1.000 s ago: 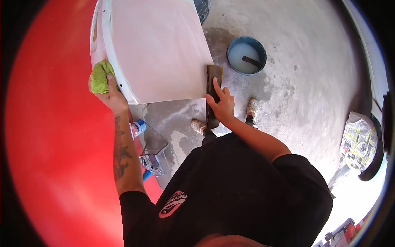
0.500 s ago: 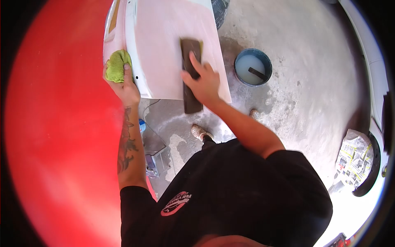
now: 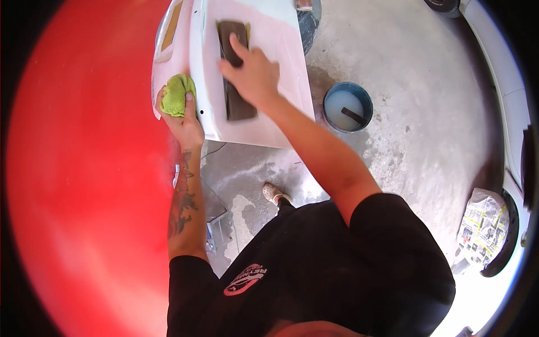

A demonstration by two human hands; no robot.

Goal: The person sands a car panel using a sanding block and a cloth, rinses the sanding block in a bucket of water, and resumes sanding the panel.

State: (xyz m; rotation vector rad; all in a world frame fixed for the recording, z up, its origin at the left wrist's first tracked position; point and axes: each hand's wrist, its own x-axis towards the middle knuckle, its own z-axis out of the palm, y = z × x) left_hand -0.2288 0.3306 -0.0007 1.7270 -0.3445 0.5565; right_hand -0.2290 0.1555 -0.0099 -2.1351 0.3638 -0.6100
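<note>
A long dark sanding block (image 3: 241, 106) lies on a pale pink and white car panel (image 3: 281, 73). My right hand (image 3: 254, 76) grips it, index finger stretched along its top; a yellowish edge shows beneath the block. At the panel's left side, my left hand (image 3: 188, 126) holds a bunched green cloth (image 3: 177, 95), with the thumb pressed on it. That hand is beside the white raised edge of the panel, close to a small dark hole. The left fingers are partly hidden behind the cloth.
A dark bucket (image 3: 366, 92) of cloudy water, with a dark strip in it, stands right of the panel on the wet concrete floor (image 3: 404, 157). A large red surface (image 3: 90, 168) fills the left. Newspaper-patterned covering (image 3: 484, 227) lies against a pale car at right.
My right hand has slid the sanding block left and away from me, off the panel's near edge and closer to the white ridge. My left hand still holds the cloth; the view has shifted slightly.
</note>
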